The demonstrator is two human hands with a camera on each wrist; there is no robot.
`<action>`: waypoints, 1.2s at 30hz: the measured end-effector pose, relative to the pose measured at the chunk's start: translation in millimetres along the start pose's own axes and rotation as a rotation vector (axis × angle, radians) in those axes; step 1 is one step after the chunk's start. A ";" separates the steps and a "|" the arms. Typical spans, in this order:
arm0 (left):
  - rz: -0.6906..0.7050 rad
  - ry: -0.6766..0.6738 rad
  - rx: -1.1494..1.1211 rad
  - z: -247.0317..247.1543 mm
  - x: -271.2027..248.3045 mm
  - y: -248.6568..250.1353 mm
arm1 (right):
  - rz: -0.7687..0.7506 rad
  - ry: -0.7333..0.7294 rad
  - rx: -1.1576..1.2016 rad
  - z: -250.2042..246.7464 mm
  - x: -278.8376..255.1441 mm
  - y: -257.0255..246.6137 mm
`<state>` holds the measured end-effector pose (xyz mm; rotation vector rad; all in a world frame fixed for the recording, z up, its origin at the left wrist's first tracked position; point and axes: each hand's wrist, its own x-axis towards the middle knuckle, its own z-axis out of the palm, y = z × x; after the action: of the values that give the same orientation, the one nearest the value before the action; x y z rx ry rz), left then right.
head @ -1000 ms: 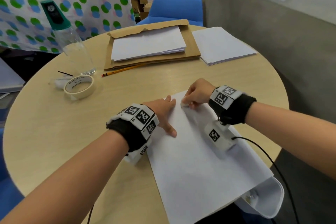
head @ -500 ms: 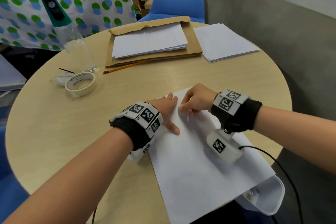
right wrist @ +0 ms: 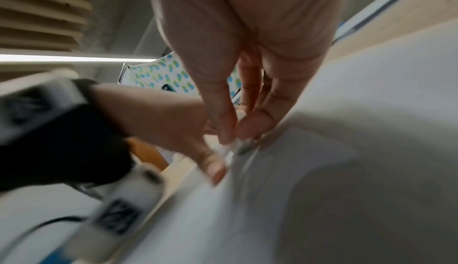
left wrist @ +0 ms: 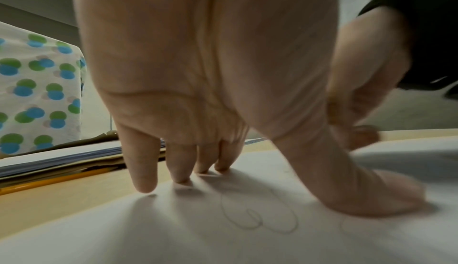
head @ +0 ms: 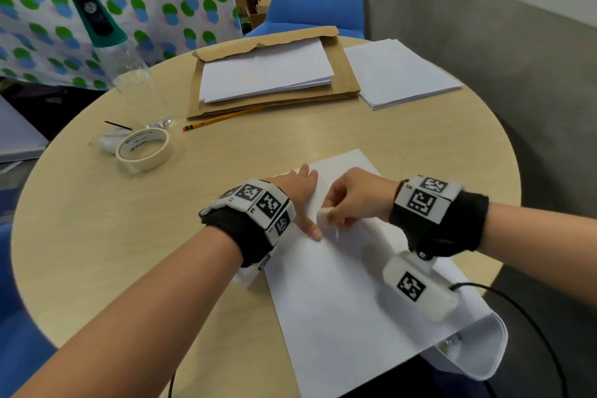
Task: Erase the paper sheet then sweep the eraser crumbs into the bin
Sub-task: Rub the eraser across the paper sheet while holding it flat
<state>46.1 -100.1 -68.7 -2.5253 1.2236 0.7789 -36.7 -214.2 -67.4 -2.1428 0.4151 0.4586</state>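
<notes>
A white paper sheet (head: 339, 294) lies on the round wooden table (head: 97, 236), its near corner hanging over the edge. Faint pencil loops (left wrist: 257, 219) show on it in the left wrist view. My left hand (head: 298, 200) presses flat on the sheet's left edge, fingers straight and thumb spread. My right hand (head: 352, 200) pinches a small white eraser (head: 324, 214) against the paper just right of the left thumb; the right wrist view shows the eraser (right wrist: 230, 146) blurred under the fingertips. A white bin (head: 478, 352) sits below the table's near right edge.
A tape roll (head: 143, 149) and a clear bottle with a green cap (head: 129, 74) stand at the left. A pencil (head: 219, 119) lies before a brown envelope (head: 342, 81) under a paper stack; another paper stack (head: 400, 74) is at back right. A blue chair (head: 319, 10) stands behind.
My right hand has slid the eraser toward me along the sheet, from near the left fingertips to beside the left thumb. The left hand stays pressed on the paper.
</notes>
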 end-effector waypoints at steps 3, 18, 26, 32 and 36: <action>0.009 -0.010 -0.010 0.3 -0.5 0.2 | 0.038 0.036 0.013 -12.9 6.6 -4.0; 0.010 -0.032 -0.020 -1.7 1.4 1.3 | 0.088 0.183 0.031 -27.8 16.8 -3.5; 0.006 -0.031 -0.022 -0.8 -0.2 2.5 | 0.064 -0.014 0.029 -6.4 -3.2 1.1; -0.004 -0.032 -0.014 -0.8 -3.8 4.1 | 0.106 0.219 0.074 -33.7 18.3 -2.2; -0.006 -0.035 -0.014 -1.0 -2.5 4.3 | 0.088 0.084 0.045 -15.8 3.4 6.1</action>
<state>41.8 -101.5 -66.4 -2.5148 1.2030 0.8292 -33.7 -231.0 -64.6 -2.1116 0.5638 0.4063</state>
